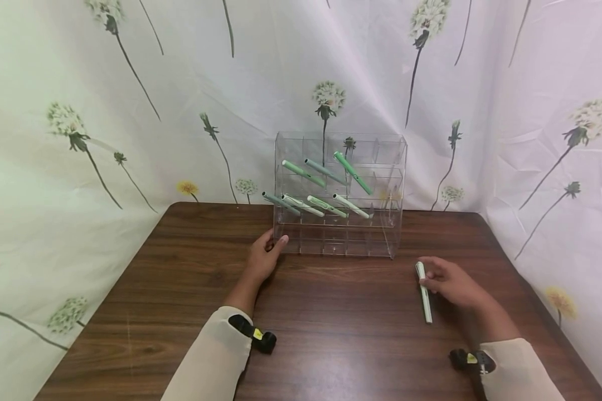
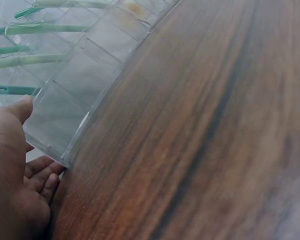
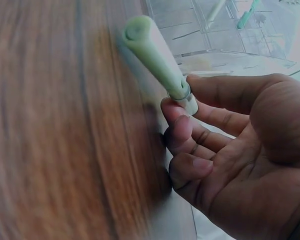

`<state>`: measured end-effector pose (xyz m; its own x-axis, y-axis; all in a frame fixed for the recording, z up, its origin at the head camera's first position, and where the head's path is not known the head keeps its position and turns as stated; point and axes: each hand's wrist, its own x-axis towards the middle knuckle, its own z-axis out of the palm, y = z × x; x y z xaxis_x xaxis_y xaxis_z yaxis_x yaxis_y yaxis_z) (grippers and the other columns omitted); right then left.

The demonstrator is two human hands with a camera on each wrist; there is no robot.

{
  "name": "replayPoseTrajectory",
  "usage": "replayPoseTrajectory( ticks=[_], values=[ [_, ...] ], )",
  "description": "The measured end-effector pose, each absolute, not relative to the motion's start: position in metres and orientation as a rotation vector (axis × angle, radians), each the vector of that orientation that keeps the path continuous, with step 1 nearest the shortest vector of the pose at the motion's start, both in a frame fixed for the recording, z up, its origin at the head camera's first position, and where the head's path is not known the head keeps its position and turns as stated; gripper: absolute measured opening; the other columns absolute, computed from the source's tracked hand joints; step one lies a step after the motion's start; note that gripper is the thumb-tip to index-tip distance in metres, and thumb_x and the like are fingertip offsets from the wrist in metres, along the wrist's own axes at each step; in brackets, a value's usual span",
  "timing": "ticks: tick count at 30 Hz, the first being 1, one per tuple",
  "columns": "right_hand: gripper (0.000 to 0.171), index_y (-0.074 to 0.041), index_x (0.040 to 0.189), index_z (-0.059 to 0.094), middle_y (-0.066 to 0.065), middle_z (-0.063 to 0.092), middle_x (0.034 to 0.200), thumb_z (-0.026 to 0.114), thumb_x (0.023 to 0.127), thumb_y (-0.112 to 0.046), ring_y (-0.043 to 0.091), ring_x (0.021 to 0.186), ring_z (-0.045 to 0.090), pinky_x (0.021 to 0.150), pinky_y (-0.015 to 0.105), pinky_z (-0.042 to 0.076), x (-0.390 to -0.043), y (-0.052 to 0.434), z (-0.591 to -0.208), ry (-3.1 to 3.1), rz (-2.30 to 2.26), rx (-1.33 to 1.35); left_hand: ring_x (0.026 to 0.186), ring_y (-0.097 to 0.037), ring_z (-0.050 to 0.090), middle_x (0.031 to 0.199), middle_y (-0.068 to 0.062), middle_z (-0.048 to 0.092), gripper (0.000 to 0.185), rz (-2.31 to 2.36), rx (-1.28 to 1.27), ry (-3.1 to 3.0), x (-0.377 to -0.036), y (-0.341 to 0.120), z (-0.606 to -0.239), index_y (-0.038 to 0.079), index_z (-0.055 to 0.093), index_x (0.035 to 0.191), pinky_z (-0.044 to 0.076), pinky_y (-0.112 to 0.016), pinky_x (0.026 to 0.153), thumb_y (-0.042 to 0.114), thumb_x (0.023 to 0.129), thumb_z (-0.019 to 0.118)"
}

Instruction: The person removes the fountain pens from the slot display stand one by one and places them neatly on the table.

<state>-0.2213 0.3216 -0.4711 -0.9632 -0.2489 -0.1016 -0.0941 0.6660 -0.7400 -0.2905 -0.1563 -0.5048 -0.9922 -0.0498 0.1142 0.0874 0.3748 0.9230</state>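
Observation:
A clear plastic pen rack (image 1: 308,236) with stepped, divided tiers stands at the back of the table. My left hand (image 1: 263,257) holds its lower left edge, thumb in front and fingers bent behind the side wall (image 2: 60,117). Between the thumb and fingers of my right hand (image 1: 451,283) is a capped pale green pen (image 1: 426,306), right of the rack; its plain end (image 3: 137,31) points toward me. Three pens lean in an upper tier, among them a bright green pen (image 1: 353,172). Several more slant in the tier below, including a grey-green pen (image 1: 281,204) at the far left.
The brown wood-grain table (image 1: 331,317) runs back to a white cloth (image 1: 261,94) printed with dandelions. This cloth also hangs along both sides. Black camera straps sit on both wrists over cream sleeves (image 1: 205,356).

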Motion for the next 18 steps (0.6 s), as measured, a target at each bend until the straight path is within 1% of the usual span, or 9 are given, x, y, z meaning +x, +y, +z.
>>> replayPoseTrajectory(
  ticks=[4,9,18],
  values=[
    [0.062,0.008,0.158,0.046,0.01,0.073,0.101,0.072,0.105,-0.011,0.015,0.084,0.065,0.07,0.027,0.052,-0.222,0.323,-0.4713,2.706,-1.16,-0.253,0.143,-0.038,0.063,0.153,-0.021,0.066,0.064,-1.701,-0.042,-2.488,-0.2898,-0.1565,-0.5046,0.012,0.052,0.163,0.048,-0.056,0.122,0.044,0.109,0.067],
    [0.061,0.009,0.158,0.046,0.011,0.073,0.099,0.071,0.105,-0.01,0.014,0.08,0.061,0.065,0.028,0.051,-0.2212,0.323,-0.4707,2.711,-1.163,-0.225,0.144,-0.038,0.063,0.154,-0.021,0.065,0.065,-1.697,-0.032,-2.499,-0.2883,-0.1563,-0.5032,0.013,0.052,0.163,0.048,-0.055,0.122,0.045,0.109,0.067],
    [0.061,0.01,0.158,0.045,0.014,0.073,0.101,0.069,0.105,-0.008,0.012,0.078,0.062,0.064,0.028,0.053,-0.2211,0.3232,-0.471,2.688,-1.202,-0.215,0.145,-0.038,0.062,0.154,-0.021,0.065,0.066,-1.694,-0.025,-2.511,-0.2881,-0.1557,-0.5019,0.013,0.052,0.163,0.048,-0.056,0.122,0.047,0.109,0.067]
  ],
)
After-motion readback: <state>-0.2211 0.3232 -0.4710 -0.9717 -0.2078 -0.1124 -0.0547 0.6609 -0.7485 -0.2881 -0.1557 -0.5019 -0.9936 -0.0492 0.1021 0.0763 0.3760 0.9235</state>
